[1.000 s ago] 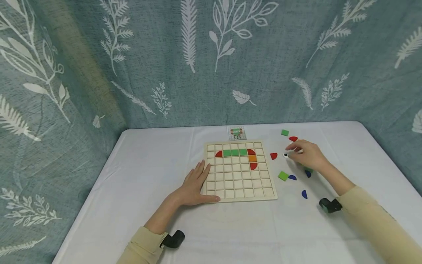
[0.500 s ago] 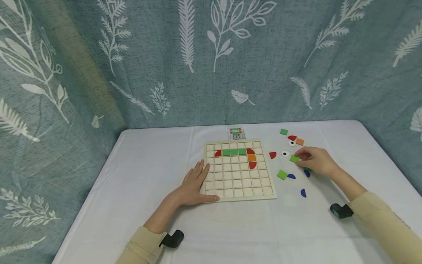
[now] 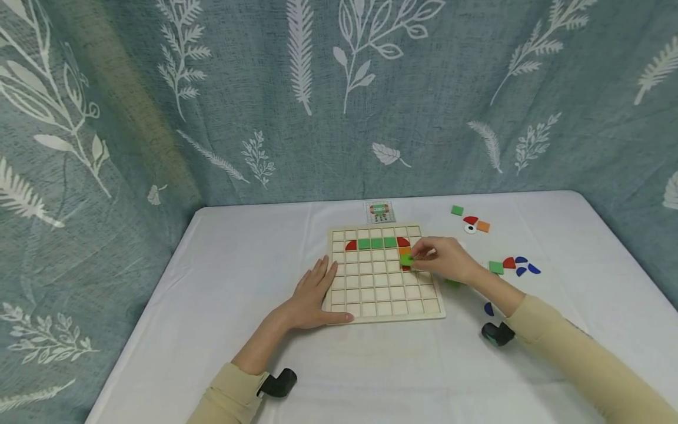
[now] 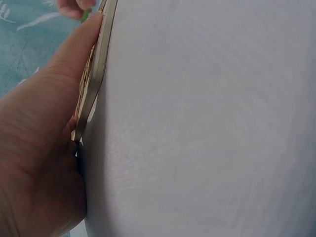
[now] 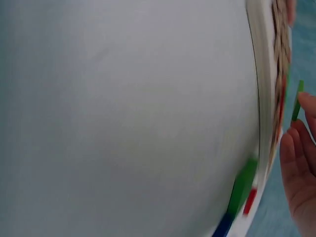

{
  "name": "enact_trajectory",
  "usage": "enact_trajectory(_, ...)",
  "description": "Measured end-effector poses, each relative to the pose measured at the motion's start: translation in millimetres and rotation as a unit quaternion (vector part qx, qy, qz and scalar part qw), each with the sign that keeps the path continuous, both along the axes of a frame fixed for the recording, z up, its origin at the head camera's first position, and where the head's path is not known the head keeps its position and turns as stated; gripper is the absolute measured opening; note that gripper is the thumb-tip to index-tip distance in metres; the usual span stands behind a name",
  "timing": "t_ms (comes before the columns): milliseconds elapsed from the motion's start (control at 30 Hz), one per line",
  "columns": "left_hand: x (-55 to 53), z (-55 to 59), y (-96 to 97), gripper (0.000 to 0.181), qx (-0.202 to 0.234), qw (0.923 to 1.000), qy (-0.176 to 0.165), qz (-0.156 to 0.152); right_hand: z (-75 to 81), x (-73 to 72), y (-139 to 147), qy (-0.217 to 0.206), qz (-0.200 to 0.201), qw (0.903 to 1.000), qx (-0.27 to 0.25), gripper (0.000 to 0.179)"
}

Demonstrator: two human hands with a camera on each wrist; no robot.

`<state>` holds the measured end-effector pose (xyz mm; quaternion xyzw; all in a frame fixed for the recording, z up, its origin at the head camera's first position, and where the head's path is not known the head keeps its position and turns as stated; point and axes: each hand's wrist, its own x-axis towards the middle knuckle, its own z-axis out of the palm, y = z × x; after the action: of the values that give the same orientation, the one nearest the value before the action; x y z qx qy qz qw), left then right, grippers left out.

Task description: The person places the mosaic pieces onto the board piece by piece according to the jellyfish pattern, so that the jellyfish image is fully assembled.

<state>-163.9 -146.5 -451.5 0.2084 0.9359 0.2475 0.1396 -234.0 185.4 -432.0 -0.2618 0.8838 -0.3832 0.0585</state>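
Note:
A wooden grid board [image 3: 384,296] lies on the white-covered table. My left hand [image 3: 309,301] rests along its left edge, fingers spread and straight, the thumb lying on the lower left corner. Three green squares [image 3: 376,243] stand in a row on the board between two red rounded pieces. My right hand [image 3: 447,259] pinches a light green square tile [image 3: 406,259] between thumb and fingers, above the board's right side. That tile partly covers an orange square [image 3: 405,250] and a red piece below it. In the right wrist view the pinched tile [image 5: 297,101] shows edge-on.
A small pattern card [image 3: 379,212] lies behind the board. Loose pieces lie to the right: a green square [image 3: 457,210], an orange square [image 3: 483,226], an eye disc [image 3: 469,229], another green square [image 3: 496,267] and several blue pieces [image 3: 534,268]. A patterned curtain [image 3: 339,147] hangs behind the table.
My right hand has picked the light green square from the loose pieces and carried it left over the board. My left hand has stayed on the board's edge.

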Motion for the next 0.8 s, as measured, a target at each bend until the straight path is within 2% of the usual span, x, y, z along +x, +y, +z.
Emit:
enact_trajectory(167, -1.4, -2.5, 0.1, 0.116, -0.006, 1.0000, -0.002, 0.001, -4.4, 0.0, -22.8, 0.056, 0.061, 0.9964, 0.017, 0.009)
enact_trajectory(300, -1.6, -3.0, -0.3, 0.115, -0.005, 1.0000, 0.000, 0.002, -3.6, 0.9, -28.0, 0.096, 0.083, 0.9914, 0.032, 0.007)
enact_trajectory(367, -1.8, -2.1, 0.3, 0.115, -0.004, 1.0000, 0.000, 0.002, -1.8, 2.2, -25.2, 0.096, 0.084, 0.9914, 0.028, 0.006)
enact_trajectory(467, -1.5, -0.3, 1.1, 0.115, -0.002, 1.0000, -0.003, 0.002, 1.1, 4.8, -14.6, 0.084, 0.068, 0.9940, 0.015, 0.008)
enact_trajectory(567, -1.2, 0.8, 1.8, 0.115, -0.002, 1.0000, -0.005, 0.002, 4.9, 10.2, 3.1, 0.073, 0.026, 0.9968, 0.017, 0.009)
enact_trajectory(700, -0.9, 1.1, 1.4, 0.114, -0.001, 1.0000, -0.004, 0.002, 9.2, 21.9, 28.9, 0.052, -0.037, 0.9962, 0.060, 0.004)
enact_trajectory(800, -0.8, 0.9, 0.7, 0.114, 0.001, 1.0000, -0.004, 0.001, 9.0, 31.8, 44.9, 0.031, -0.063, 0.9929, 0.095, 0.007)
